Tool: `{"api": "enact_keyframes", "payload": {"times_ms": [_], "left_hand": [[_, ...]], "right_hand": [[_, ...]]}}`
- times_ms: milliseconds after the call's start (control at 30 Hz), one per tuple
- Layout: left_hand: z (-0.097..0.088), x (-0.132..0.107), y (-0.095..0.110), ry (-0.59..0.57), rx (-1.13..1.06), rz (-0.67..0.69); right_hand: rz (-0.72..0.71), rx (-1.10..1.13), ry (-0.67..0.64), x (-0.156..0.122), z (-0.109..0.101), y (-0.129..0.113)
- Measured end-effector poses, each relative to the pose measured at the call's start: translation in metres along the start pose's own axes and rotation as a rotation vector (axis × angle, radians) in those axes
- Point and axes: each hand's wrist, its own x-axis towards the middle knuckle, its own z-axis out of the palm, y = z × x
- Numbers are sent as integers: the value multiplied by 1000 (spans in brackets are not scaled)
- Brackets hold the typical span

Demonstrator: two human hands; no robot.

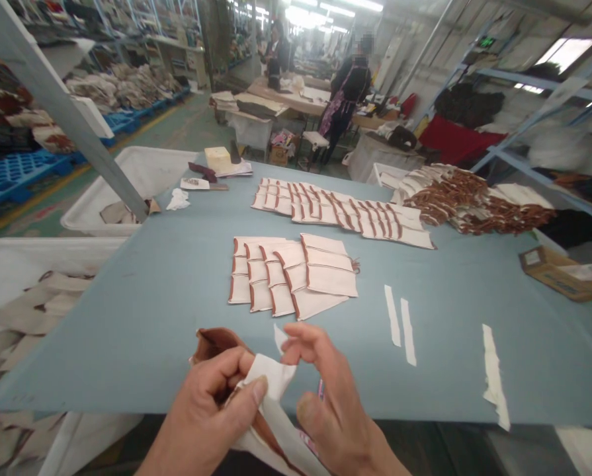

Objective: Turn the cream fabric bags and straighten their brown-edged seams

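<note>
My left hand [211, 403] is closed on a cream fabric piece [273, 373] with brown lining [219, 340], its thumb pressing on a folded white end. Beside it my right hand [330, 390] has its fingers bent at the edge of that end, thumb apart from the fingertips. A small white scrap [278, 337] shows at its fingertips; whether they pinch it is unclear. Something slim, pink and blue [321, 389] shows at the right palm, mostly hidden. Just beyond lie overlapping cream panels with brown edges [270, 274].
A longer row of cream panels [340, 208] lies farther back on the blue-green table [176, 291]. White strips [408, 330] and a cardboard box [563, 272] are at right, with a brown-and-cream pile [454, 195] behind. White bins [127, 165] flank the left edge. People stand beyond.
</note>
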Motion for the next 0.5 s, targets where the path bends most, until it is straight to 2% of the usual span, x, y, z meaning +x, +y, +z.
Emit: {"api": "enact_keyframes", "payload": {"times_ms": [100, 200, 333, 433, 500], "left_hand": [[2, -1, -5, -2, 30, 53], [1, 1, -13, -28, 59, 124], [-4, 3, -21, -30, 82, 127], [-11, 2, -27, -112, -6, 120], [-16, -1, -32, -143, -155, 44]], "right_hand": [[76, 220, -178, 9, 2, 2], [107, 357, -193, 15, 8, 5], [355, 486, -271, 9, 16, 3], [554, 650, -201, -4, 28, -1], [650, 747, -101, -15, 39, -3]]}}
